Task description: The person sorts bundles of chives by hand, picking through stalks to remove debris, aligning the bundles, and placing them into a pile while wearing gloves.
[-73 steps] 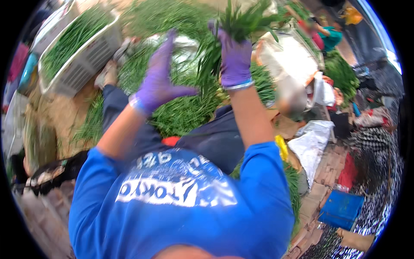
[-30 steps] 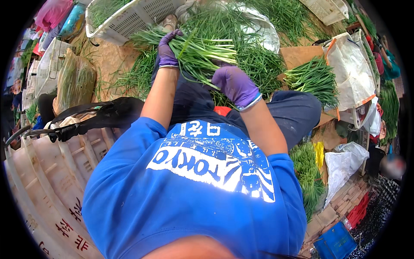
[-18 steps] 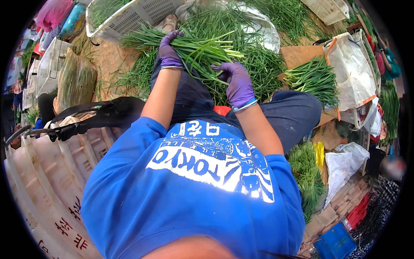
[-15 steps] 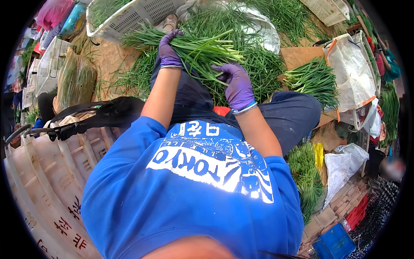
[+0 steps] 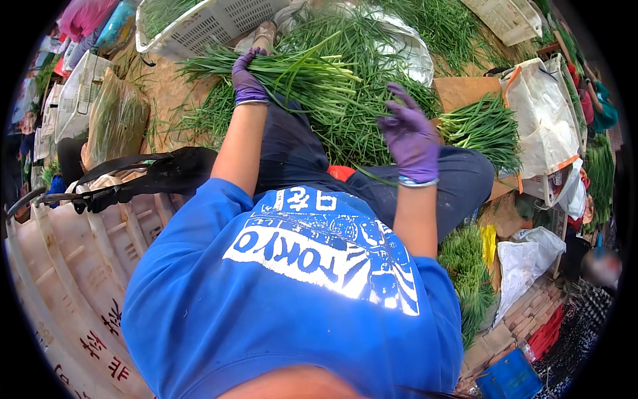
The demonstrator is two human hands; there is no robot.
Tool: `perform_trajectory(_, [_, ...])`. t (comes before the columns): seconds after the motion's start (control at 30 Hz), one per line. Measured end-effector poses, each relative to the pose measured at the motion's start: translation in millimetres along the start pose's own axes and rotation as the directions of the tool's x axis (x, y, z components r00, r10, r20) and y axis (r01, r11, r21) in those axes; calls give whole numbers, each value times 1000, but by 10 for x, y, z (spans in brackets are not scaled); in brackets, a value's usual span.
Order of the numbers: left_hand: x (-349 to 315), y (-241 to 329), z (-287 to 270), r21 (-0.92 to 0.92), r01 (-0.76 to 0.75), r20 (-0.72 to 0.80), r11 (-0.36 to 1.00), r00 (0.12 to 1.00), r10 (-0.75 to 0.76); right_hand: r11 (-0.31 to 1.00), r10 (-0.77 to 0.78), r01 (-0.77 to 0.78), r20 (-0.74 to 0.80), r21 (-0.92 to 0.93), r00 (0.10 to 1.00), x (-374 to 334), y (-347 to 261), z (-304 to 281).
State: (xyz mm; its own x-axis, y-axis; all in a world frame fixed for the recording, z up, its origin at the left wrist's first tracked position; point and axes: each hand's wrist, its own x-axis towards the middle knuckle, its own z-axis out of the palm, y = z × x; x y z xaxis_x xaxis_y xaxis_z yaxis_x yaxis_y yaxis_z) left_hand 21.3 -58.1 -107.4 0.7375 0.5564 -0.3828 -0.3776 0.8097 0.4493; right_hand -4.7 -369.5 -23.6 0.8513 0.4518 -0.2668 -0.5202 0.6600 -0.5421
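My left hand [image 5: 248,78], in a purple glove, is closed around a bunch of garlic chives [image 5: 302,74]. The pale cut ends point right and the green leaf tips stick out to the left. To the right, my right hand [image 5: 410,130], gloved alike, is raised above my right knee with its fingers spread and nothing in them. Below both hands lies a heap of loose chives [image 5: 359,133]. A neat pile of chives [image 5: 482,126] lies on cardboard just right of my right hand.
A white slatted crate [image 5: 212,33] stands at the far left, beside a plastic bag of chives [image 5: 118,116]. White sacking [image 5: 541,120] hangs over a crate at the right. More chives [image 5: 465,272] lie by my right hip, and a large pale crate [image 5: 86,279] is at my left.
My right hand has left the bunch, moved right and opened. My left hand has shifted slightly left, still holding the chives.
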Motion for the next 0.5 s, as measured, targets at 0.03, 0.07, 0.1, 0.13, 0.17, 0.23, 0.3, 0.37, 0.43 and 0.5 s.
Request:
perform_trajectory(0.03, [32, 19, -19, 6, -16, -22, 1000, 1000, 16, 995, -88, 87, -6, -42, 996, -49, -140, -43])
perform_trajectory(0.07, [49, 24, -29, 14, -29, -45, 999, 999, 30, 981, -175, 173, -12, -84, 984, -105, -271, -84])
perform_trajectory(0.1, [64, 21, -38, 67, -50, -15, 996, 999, 51, 958, -261, 257, -13, -126, 965, -140, -344, -88])
perform_trajectory(0.13, [41, -8, -21, 67, -54, -3, 996, 999, 54, 886, -296, 265, -25, -380, 955, -165, -384, -51])
perform_trajectory(0.17, [17, -48, -3, 67, -58, 9, 996, 998, 58, 755, -331, 248, -27, -608, 943, -186, -421, -11])
perform_trajectory(0.23, [-72, -134, 55, 53, 3, -1, 999, 1000, -3, 460, -354, 300, 137, -836, 925, -238, -326, 73])
perform_trajectory(0.3, [-235, -260, 189, 117, 23, 63, 993, 998, -30, 3, -407, 372, 339, -928, 848, -151, -130, 75])
perform_trajectory(0.37, [-363, -345, 253, 153, 18, 169, 988, 985, -44, -240, -384, 357, 426, -903, 819, -43, -31, 146])
perform_trajectory(0.43, [-511, -415, 360, 187, 36, 192, 982, 979, -73, -249, -370, 315, 391, -916, 843, 34, 4, 246])
perform_trajectory(0.5, [-370, -439, 230, 210, 114, 270, 971, 948, -170, -409, -301, 240, 379, -880, 875, 36, 8, 433])
